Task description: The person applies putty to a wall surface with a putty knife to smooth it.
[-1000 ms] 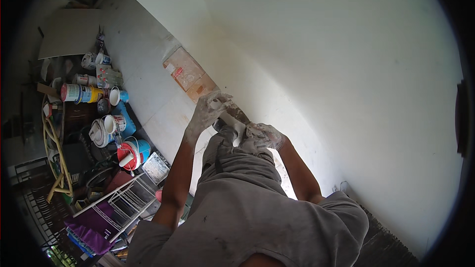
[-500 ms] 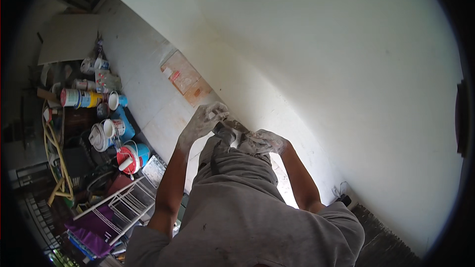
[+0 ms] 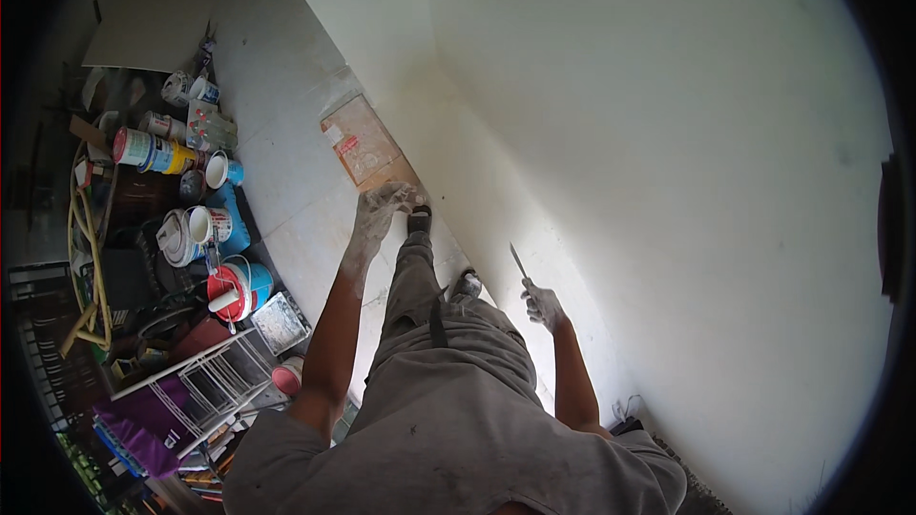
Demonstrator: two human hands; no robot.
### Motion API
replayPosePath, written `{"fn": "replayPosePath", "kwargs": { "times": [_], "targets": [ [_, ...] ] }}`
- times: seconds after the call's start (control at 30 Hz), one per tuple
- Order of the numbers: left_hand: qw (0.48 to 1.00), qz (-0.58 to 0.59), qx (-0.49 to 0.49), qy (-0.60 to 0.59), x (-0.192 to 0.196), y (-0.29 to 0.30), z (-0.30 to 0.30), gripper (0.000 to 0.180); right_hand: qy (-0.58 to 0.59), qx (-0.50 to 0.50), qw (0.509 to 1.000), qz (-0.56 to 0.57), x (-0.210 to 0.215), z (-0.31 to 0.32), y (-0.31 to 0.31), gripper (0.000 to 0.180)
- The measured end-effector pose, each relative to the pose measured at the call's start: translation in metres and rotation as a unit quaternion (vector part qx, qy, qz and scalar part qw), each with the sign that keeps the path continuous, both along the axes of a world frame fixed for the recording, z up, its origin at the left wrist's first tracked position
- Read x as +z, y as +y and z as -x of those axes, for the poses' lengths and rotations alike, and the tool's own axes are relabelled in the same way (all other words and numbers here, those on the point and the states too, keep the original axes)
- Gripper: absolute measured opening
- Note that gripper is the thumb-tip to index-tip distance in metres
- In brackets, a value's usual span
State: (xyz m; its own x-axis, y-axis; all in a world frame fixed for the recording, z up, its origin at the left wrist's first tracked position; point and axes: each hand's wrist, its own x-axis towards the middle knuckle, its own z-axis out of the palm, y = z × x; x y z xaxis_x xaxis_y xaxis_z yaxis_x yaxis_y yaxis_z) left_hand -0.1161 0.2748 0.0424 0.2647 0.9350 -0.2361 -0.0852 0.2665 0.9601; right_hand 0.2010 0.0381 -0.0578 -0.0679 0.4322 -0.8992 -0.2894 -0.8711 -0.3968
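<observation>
My right hand point(image 3: 545, 307), dusted with white, is closed round the handle of a putty knife point(image 3: 518, 262). Its thin blade points up toward the pale wall point(image 3: 668, 133) and shows almost edge-on. My left hand point(image 3: 385, 202), coated in the same pale dust, is out in front on the left, above the near end of a flat cardboard piece point(image 3: 361, 145). Its fingers are bent in toward the thumb; whether anything is between them I cannot make out. Below the hands show my dark shoes point(image 3: 419, 219) on the tiled floor point(image 3: 286, 148).
Paint buckets point(image 3: 250, 286) and tubs crowd the left side. Near them are a white-stained tray point(image 3: 280, 322), a white wire rack point(image 3: 224, 377), a purple cloth point(image 3: 143, 424) and a leaning board point(image 3: 153, 24). The wall meets the floor close on my right.
My hands have moved apart: the right has swung right and lower with the putty knife, the left slightly up and left. The view has shifted, showing more of the cardboard and my shoes.
</observation>
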Motion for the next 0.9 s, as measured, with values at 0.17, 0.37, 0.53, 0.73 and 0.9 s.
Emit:
{"fn": "replayPosePath", "kwargs": {
  "times": [0.17, 0.37, 0.53, 0.73, 0.9],
  "targets": [
    [0.995, 0.076, -0.064, -0.015, -0.067, 0.077, -0.012, 0.013, -0.127, -0.116, 0.979, 0.105, -0.046, 0.002, -0.046, 0.061],
    [0.989, 0.115, -0.083, -0.05, -0.163, 0.195, -0.069, 0.011, -0.153, -0.182, 0.945, 0.222, -0.052, 0.037, -0.106, 0.061],
    [0.99, -0.07, -0.031, 0.12, -0.28, 0.283, -0.066, 0.035, -0.162, -0.193, 0.937, 0.24, -0.04, 0.092, -0.081, 0.055],
    [0.872, -0.232, -0.078, 0.424, -0.307, 0.309, -0.126, 0.046, -0.204, -0.232, 0.916, 0.257, -0.019, 0.127, -0.071, 0.049],
    [0.853, -0.276, -0.111, 0.429, -0.334, 0.328, -0.109, 0.038, -0.186, -0.221, 0.918, 0.27, -0.015, 0.139, -0.068, 0.048]
  ]
}}
